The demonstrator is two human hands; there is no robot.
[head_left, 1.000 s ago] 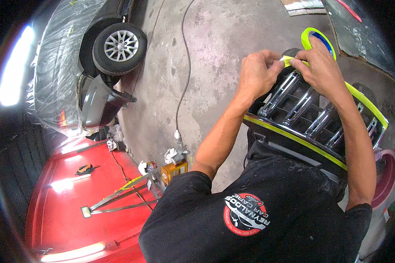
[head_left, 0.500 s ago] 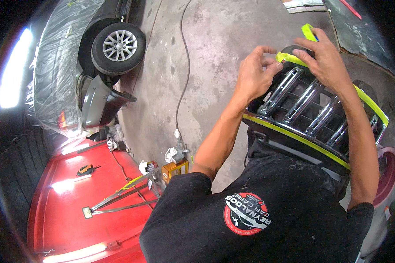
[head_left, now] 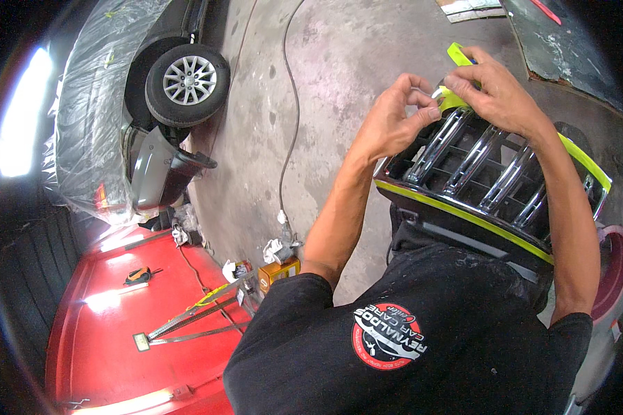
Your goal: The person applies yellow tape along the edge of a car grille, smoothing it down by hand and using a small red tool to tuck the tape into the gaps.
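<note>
A chrome-and-black car grille (head_left: 488, 162) lies tilted against my front, with strips of bright yellow-green masking tape (head_left: 457, 216) along its edges. Over its far left corner, my right hand (head_left: 495, 93) is closed on a roll of masking tape (head_left: 457, 54), its rim showing beyond the fingers. My left hand (head_left: 394, 117) is curled, fingertips closed at the loose tape piece (head_left: 451, 99) between both hands. A whitish, blurred bit of that tape shows at the left fingertips, so the exact pinch is partly unclear.
At left stands a plastic-draped car (head_left: 97, 97) with its wheel (head_left: 187, 79) turned out. A red panel (head_left: 138, 304) below it carries a tape measure (head_left: 138, 275). A yellow box (head_left: 279, 272) and a cable (head_left: 291, 104) are on the floor. A pink ring-shaped object (head_left: 612, 277) is at right.
Both hands have shifted slightly left with the tape roll. The loose tape has turned and dropped against the grille's corner. The view has moved a little.
</note>
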